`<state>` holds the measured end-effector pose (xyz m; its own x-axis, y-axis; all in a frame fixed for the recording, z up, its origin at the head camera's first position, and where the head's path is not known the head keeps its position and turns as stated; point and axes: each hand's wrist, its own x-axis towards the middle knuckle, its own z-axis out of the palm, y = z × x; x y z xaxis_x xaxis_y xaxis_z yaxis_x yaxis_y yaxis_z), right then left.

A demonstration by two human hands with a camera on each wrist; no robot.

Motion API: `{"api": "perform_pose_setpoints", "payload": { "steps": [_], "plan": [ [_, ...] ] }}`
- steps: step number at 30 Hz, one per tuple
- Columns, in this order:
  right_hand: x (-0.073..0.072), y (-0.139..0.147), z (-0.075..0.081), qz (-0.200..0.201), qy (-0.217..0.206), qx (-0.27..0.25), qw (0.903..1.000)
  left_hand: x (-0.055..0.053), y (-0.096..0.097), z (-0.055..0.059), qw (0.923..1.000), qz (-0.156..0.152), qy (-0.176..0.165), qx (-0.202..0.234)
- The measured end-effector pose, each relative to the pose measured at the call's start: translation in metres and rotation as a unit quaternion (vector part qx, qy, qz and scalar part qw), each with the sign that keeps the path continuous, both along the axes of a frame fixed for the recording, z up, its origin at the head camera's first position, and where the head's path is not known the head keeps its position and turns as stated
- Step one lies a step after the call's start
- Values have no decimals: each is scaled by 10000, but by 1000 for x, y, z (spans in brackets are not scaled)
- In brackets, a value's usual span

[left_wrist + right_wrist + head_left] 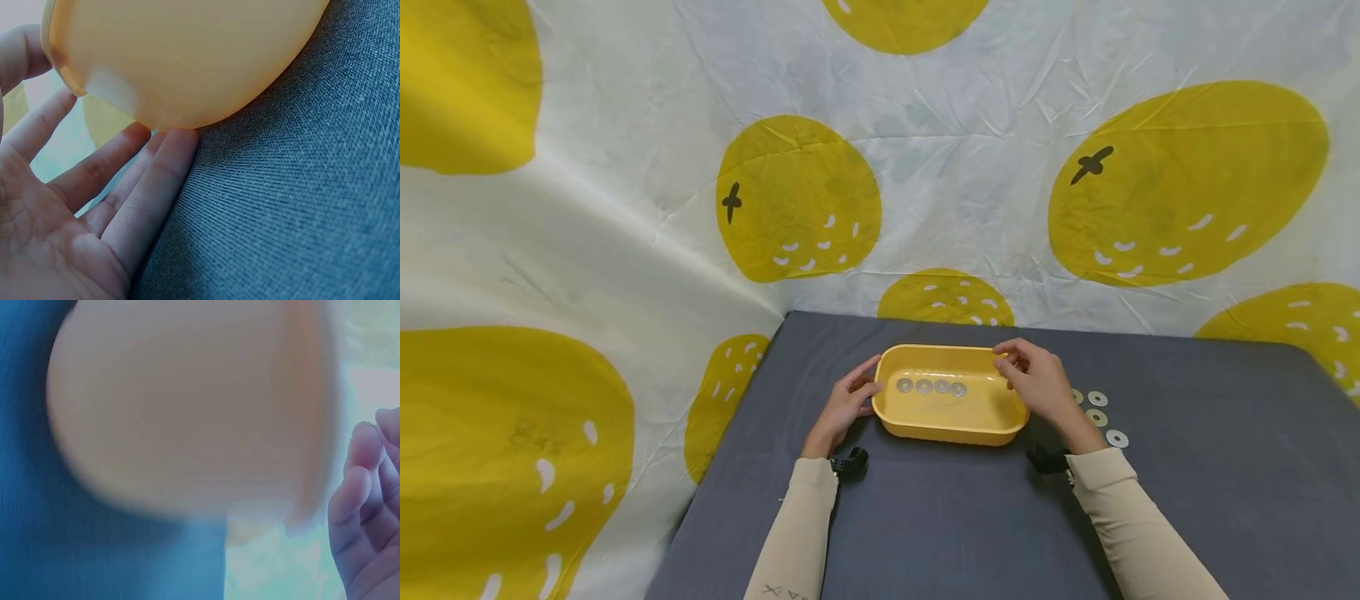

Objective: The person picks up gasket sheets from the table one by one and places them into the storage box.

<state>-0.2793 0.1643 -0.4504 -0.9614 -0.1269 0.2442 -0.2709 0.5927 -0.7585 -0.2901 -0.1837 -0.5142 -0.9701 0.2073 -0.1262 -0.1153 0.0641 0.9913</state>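
A yellow plastic tray [955, 433] with rounded corners stands on the dark table. Along its inner floor lies a row of several flat metal washers [923, 387]. My left hand [844, 407] rests against the tray's left end, its fingers spread and mostly straight, with fingertips touching the wall and rim. At the far right corner of the tray is my right hand [1036, 379], fingers loosely bent near the rim. In the right wrist view its fingertips [350, 487] are beside the blurred tray wall, and no washer shows between them.
More washers [1097, 399] lie on the grey cloth [955, 517] right of the tray, partly behind my right wrist. A white curtain [955, 200] with yellow fruit shapes hangs behind and to the left of the table.
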Motion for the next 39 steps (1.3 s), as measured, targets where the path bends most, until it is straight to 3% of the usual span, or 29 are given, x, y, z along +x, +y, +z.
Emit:
{"api": "perform_pose_setpoints", "payload": {
  "steps": [5,10,20,28,39],
  "plan": [
    [13,46,1,-399,114,217,9989,0,0,1,10000,49,-10,-10],
    [23,88,-11,-765,35,490,9959,1,1,2,10000,80,-46,10],
    [24,136,-37,-1207,-414,837,9883,1,0,0,10000,54,-46,14],
    [17,148,-49,-978,-817,1173,9849,0,-1,-2,10000,53,0,-42],
    [7,159,-51,-562,-1299,1448,9793,0,-1,-2,10000,40,23,-60]
  ]
}}
